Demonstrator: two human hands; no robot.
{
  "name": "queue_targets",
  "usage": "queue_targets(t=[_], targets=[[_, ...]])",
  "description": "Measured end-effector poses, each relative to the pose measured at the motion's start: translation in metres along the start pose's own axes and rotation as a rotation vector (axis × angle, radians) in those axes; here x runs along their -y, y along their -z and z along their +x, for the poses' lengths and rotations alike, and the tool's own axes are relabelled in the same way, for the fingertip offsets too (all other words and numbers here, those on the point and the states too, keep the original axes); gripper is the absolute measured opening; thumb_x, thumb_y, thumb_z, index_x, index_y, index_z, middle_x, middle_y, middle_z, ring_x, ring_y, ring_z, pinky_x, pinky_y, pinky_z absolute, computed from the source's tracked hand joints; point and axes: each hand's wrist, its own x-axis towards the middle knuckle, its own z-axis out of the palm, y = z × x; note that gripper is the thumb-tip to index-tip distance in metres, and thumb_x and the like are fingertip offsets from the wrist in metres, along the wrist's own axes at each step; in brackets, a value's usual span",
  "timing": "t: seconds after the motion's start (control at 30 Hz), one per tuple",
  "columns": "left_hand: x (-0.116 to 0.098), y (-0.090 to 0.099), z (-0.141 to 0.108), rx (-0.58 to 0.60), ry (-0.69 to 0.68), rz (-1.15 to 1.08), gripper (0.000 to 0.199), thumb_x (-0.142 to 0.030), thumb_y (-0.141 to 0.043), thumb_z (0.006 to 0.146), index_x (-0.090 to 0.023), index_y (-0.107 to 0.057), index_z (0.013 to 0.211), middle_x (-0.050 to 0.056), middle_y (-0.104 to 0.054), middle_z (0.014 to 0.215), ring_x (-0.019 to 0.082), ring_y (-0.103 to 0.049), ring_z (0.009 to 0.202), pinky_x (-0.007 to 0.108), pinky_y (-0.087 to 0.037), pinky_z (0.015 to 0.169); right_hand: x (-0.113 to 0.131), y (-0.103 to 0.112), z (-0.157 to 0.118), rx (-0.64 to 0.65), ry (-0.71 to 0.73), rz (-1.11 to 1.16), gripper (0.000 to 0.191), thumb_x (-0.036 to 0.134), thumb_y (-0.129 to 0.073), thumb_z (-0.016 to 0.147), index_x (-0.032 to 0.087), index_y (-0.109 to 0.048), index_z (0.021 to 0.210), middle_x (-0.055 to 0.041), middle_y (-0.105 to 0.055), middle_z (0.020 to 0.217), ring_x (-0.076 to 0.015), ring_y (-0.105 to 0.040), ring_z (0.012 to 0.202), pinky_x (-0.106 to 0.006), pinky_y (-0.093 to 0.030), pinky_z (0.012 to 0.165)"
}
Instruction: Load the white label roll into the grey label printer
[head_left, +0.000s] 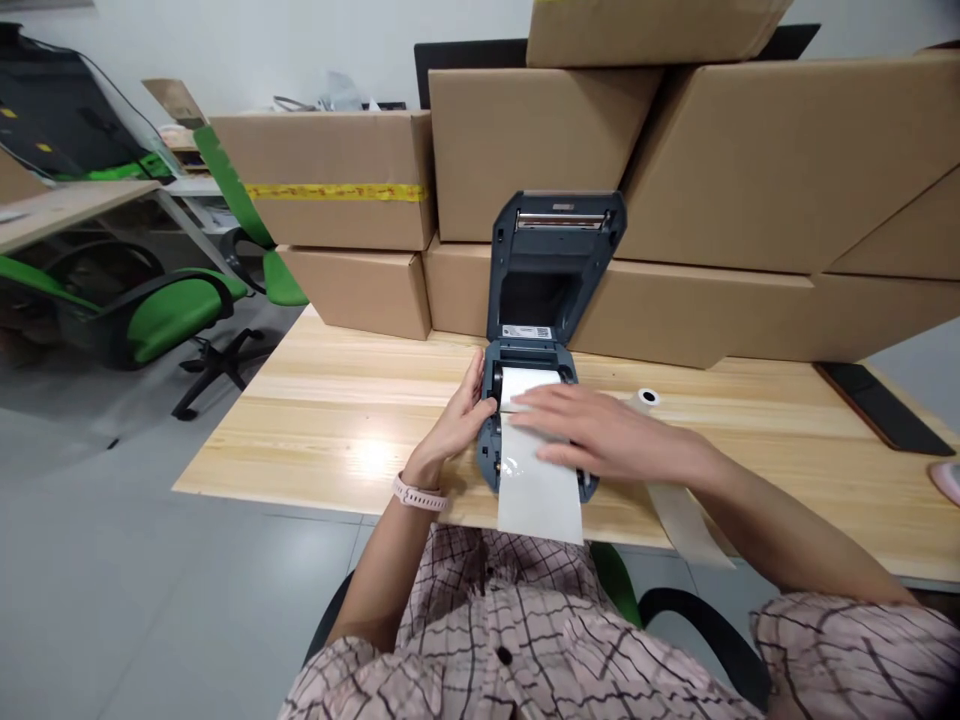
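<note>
Paper strip beneath spread, empty fingers of nearer right hand, lengthwise from open printer toward wearer's body, with left hand at printer edge, grip unclear.

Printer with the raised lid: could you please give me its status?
Left hand against side of printer. Right hand open over paper strip. Lid raised. Right hand partly hides the strip.
</note>
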Motion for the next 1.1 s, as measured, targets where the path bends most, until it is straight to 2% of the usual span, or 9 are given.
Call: queue_targets(t=[0.07, 0.17, 0.3, 0.4, 0.5, 0.6, 0.77, 0.93, 1.1], targets=[[0.000, 0.000, -0.001, -0.006, -0.005, 0.016, 0.092, -0.029, -0.060, 0.094, -0.027, -0.007, 0.169, 0.003, -0.007, 0.177, 0.026, -0.015, 0.163, 0.045, -0.011, 0.135, 0.013, -0.008, -0.018, 0.073, -0.017, 0.038, 0.051, 0.055, -0.047, 0.105, 0.036, -0.054, 0.151, -0.0035, -0.043, 0.166, -0.0301, -0.038, 0.153, -0.052, -0.034, 0.123], [-0.001, 0.000, -0.001, -0.009, -0.018, 0.028, 0.090, -0.030, -0.062, 0.094, -0.027, -0.011, 0.168, 0.003, -0.008, 0.177, 0.026, -0.014, 0.163, 0.046, -0.010, 0.135, 0.020, -0.018, -0.034, 0.106, -0.080, 0.076, 0.057, 0.062, -0.052, 0.100, 0.043, -0.049, 0.154, 0.0007, -0.032, 0.171, -0.0327, -0.031, 0.157, -0.057, -0.031, 0.125], [-0.001, 0.000, 0.000, -0.005, -0.029, 0.019, 0.088, -0.033, -0.062, 0.094, -0.028, -0.015, 0.168, 0.002, -0.012, 0.177, 0.027, -0.015, 0.163, 0.045, -0.011, 0.135, 0.016, -0.018, -0.037, 0.103, -0.117, 0.104, 0.053, 0.064, -0.051, 0.100, 0.042, -0.057, 0.147, 0.0018, -0.038, 0.169, -0.0319, -0.032, 0.157, -0.056, -0.029, 0.126], [-0.002, -0.001, 0.000, -0.006, -0.024, 0.023, 0.087, -0.031, -0.061, 0.093, -0.028, -0.015, 0.168, 0.002, -0.013, 0.177, 0.027, -0.015, 0.163, 0.044, -0.012, 0.135, 0.016, -0.014, -0.032, 0.075, -0.113, 0.106, 0.053, 0.064, -0.050, 0.100, 0.035, -0.061, 0.143, -0.0023, -0.048, 0.163, -0.0319, -0.039, 0.151, -0.056, -0.029, 0.125], [-0.003, -0.001, 0.000, -0.006, -0.026, 0.027, 0.088, -0.028, -0.060, 0.092, -0.026, -0.015, 0.168, 0.003, -0.012, 0.177, 0.026, -0.016, 0.163, 0.044, -0.013, 0.135, 0.020, -0.014, -0.022, 0.050, -0.113, 0.085, 0.064, 0.068, -0.050, 0.098, 0.030, -0.054, 0.150, -0.0095, -0.056, 0.152, -0.0323, -0.050, 0.138, -0.053, -0.041, 0.115], [-0.004, -0.002, -0.001, -0.008, -0.030, 0.031, 0.088, -0.027, -0.059, 0.092, -0.026, -0.014, 0.168, 0.004, -0.013, 0.177, 0.027, -0.016, 0.163, 0.044, -0.014, 0.134, 0.024, -0.020, -0.014, 0.040, -0.116, 0.017, 0.071, 0.071, -0.049, 0.097, 0.028, -0.050, 0.154, -0.0138, -0.055, 0.150, -0.0346, -0.052, 0.132, -0.053, -0.047, 0.106], [-0.007, -0.003, -0.001, -0.017, -0.032, 0.050, 0.087, -0.028, -0.058, 0.093, -0.022, -0.015, 0.168, 0.006, -0.014, 0.176, 0.027, -0.017, 0.163, 0.044, -0.014, 0.134, 0.022, -0.033, -0.013, 0.031, -0.088, -0.074, 0.076, 0.070, -0.046, 0.098, 0.026, -0.042, 0.160, -0.0148, -0.035, 0.169, -0.0377, -0.039, 0.149, -0.059, -0.040, 0.116], [-0.007, -0.003, -0.002, -0.022, -0.027, 0.055, 0.086, -0.029, -0.060, 0.092, -0.026, -0.018, 0.168, 0.005, -0.014, 0.176, 0.027, -0.018, 0.163, 0.044, -0.015, 0.134, 0.025, -0.040, -0.020, 0.048, -0.071, -0.131, 0.084, 0.070, -0.051, 0.096, 0.021, -0.036, 0.162, -0.0198, -0.022, 0.172, -0.0388, -0.025, 0.159, -0.061, -0.032, 0.124], [-0.005, -0.003, -0.001, -0.025, -0.031, 0.049, 0.087, -0.033, -0.062, 0.092, -0.024, -0.019, 0.167, 0.006, -0.016, 0.176, 0.026, -0.018, 0.163, 0.042, -0.014, 0.134, 0.044, -0.050, -0.039, -0.007, -0.005, -0.158, 0.096, 0.067, -0.061, 0.092, 0.020, -0.023, 0.166, -0.0228, -0.012, 0.173, -0.0382, -0.013, 0.162, -0.060, -0.030, 0.126]])
